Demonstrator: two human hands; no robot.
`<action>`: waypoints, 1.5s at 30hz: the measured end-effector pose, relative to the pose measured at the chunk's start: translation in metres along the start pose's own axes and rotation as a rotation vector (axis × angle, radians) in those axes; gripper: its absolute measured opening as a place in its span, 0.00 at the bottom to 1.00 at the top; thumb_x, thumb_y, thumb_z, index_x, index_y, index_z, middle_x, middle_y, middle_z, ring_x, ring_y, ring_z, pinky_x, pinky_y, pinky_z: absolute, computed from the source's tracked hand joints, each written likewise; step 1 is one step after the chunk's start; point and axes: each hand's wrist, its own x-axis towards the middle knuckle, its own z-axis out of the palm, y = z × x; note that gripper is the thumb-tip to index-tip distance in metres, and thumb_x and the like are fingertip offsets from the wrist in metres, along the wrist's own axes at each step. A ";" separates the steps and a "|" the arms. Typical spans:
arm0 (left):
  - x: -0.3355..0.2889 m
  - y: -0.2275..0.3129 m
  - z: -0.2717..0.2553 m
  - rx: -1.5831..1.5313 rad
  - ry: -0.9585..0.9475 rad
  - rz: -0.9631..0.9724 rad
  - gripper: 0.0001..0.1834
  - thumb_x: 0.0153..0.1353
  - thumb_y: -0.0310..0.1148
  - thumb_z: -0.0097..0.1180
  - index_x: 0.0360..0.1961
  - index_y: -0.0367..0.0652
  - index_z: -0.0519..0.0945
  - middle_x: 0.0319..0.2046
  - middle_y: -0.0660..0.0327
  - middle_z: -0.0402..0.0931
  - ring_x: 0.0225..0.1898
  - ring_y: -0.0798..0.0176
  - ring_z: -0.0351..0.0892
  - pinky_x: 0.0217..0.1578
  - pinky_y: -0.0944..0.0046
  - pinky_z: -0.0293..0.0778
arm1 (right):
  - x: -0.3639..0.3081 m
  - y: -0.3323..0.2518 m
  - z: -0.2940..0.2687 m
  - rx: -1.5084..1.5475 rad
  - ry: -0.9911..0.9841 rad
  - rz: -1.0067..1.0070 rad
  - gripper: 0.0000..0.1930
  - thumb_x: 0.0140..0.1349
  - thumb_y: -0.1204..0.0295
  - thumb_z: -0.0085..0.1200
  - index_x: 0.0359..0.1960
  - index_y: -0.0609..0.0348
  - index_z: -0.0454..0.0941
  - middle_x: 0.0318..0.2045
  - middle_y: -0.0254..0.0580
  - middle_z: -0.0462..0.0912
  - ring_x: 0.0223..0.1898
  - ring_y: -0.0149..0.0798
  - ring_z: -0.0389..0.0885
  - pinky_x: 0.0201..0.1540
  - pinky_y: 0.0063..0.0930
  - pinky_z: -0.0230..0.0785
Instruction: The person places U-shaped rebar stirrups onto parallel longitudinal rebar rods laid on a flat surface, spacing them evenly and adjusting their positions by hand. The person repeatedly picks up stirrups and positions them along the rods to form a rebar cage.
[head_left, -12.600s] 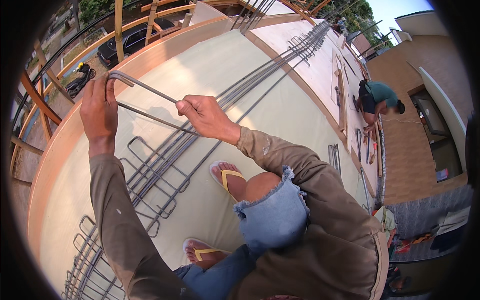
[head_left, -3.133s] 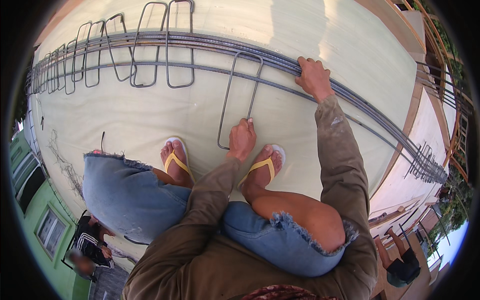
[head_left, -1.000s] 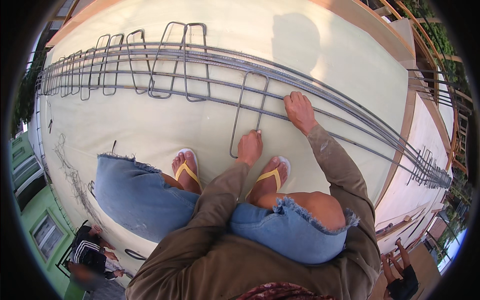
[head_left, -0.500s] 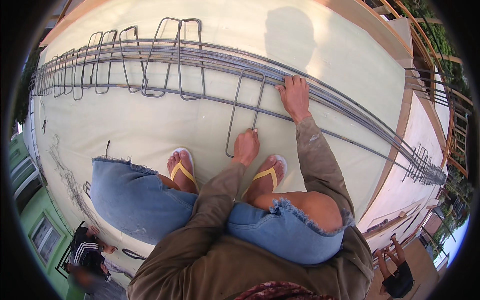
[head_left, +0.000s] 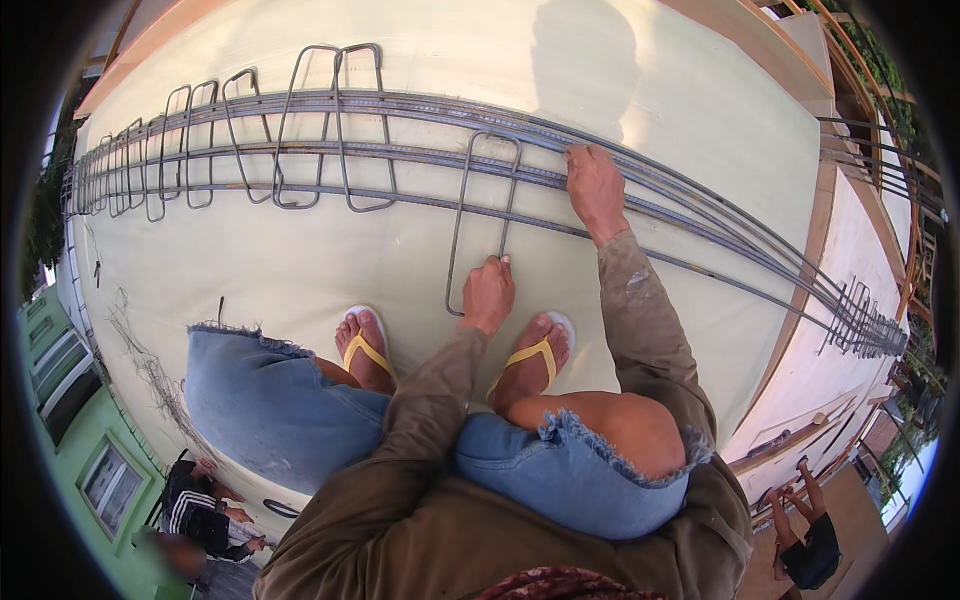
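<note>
My left hand (head_left: 488, 295) is closed on the lower end of a rectangular steel stirrup (head_left: 455, 230), whose upper part overlaps the middle rebars (head_left: 420, 156) and a single lower rebar (head_left: 700, 272). To its right, my right hand (head_left: 596, 195) has its fingers curled at the upper rebars (head_left: 450, 108); how many bars it grips is hidden. Several more stirrups (head_left: 340, 150) stand along the bars toward the left, some leaning.
Pale sheeting (head_left: 400, 250) lies beneath the bars and my sandalled feet (head_left: 366, 348). Loose thin wire (head_left: 150, 365) trails at left. Bunched stirrups (head_left: 870, 325) surround the bars' far right end. Two other people are at lower left (head_left: 200, 515) and lower right (head_left: 808, 550).
A gap has opened between the upper and middle rebars beside my right hand. That hand has shifted slightly right. My left hand keeps hold of the stirrup, nearly in place.
</note>
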 end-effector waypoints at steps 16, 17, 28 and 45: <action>-0.001 -0.005 -0.002 -0.063 0.022 0.028 0.20 0.74 0.40 0.46 0.33 0.34 0.78 0.26 0.37 0.80 0.32 0.29 0.81 0.35 0.36 0.75 | 0.026 0.008 0.015 -0.492 -0.141 -0.373 0.05 0.61 0.73 0.54 0.32 0.60 0.73 0.32 0.45 0.76 0.39 0.47 0.80 0.38 0.42 0.78; 0.000 -0.005 -0.002 -0.058 0.013 0.028 0.20 0.74 0.40 0.46 0.33 0.34 0.78 0.26 0.37 0.80 0.32 0.29 0.81 0.35 0.36 0.75 | 0.026 0.009 0.015 -0.477 -0.181 -0.361 0.04 0.60 0.74 0.53 0.32 0.60 0.74 0.32 0.45 0.77 0.38 0.46 0.81 0.37 0.41 0.78; 0.002 -0.005 -0.006 -0.048 -0.030 0.017 0.20 0.75 0.40 0.46 0.34 0.32 0.79 0.25 0.37 0.81 0.32 0.30 0.82 0.35 0.37 0.76 | 0.017 0.005 0.008 -0.125 -0.205 -0.265 0.03 0.64 0.74 0.51 0.36 0.59 0.76 0.35 0.49 0.77 0.41 0.54 0.79 0.40 0.49 0.73; 0.009 -0.001 -0.007 -0.090 -0.079 -0.056 0.23 0.75 0.44 0.46 0.33 0.32 0.79 0.28 0.35 0.80 0.36 0.27 0.80 0.40 0.36 0.73 | 0.006 -0.003 0.002 0.014 -0.197 0.080 0.12 0.66 0.62 0.58 0.39 0.59 0.82 0.38 0.45 0.82 0.44 0.51 0.78 0.48 0.48 0.69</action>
